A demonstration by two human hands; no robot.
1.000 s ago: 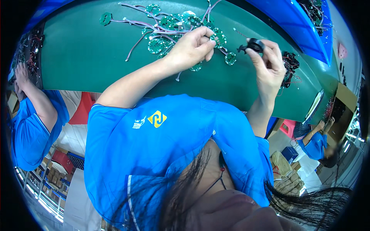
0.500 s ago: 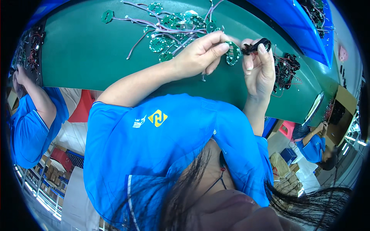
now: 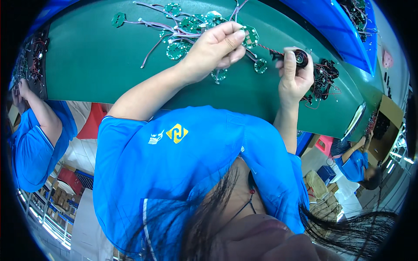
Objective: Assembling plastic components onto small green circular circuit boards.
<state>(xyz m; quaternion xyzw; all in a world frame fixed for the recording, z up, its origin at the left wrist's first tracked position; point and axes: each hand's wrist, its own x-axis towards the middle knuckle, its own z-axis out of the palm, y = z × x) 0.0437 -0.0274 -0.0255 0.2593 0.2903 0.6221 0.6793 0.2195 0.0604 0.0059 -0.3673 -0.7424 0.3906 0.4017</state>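
Left hand [image 3: 215, 50]: fingertips pinched on a board [image 3: 250, 37], green and flat, gripped by its left edge and held up over the table [image 3: 98, 65].
Right hand [image 3: 296, 80]: fingers and thumb closed on a black part [image 3: 301, 58], its round end showing between them.
Between the hands: they're apart, with a red and dark twisted wire [image 3: 267, 47] spanning the gap from near the board to the black part; whether it's fixed to the board, I can't tell from here.
Board pile [image 3: 191, 24]: past the left hand, green discs heaped in a tangle of pale cables, one disc [image 3: 118, 19] lying out at the left end.
Small board [image 3: 260, 66]: on the table, below the held one and between the two hands.
Black pile [image 3: 324, 78]: just beyond the right hand on its outer side, more dark parts with thin red wires.
Blue bin [image 3: 344, 30]: over the table's far right corner.
Neighbours: one blue-shirted person [image 3: 37, 148] on the left, another [image 3: 355, 165] on the right near an open carton [image 3: 390, 112].
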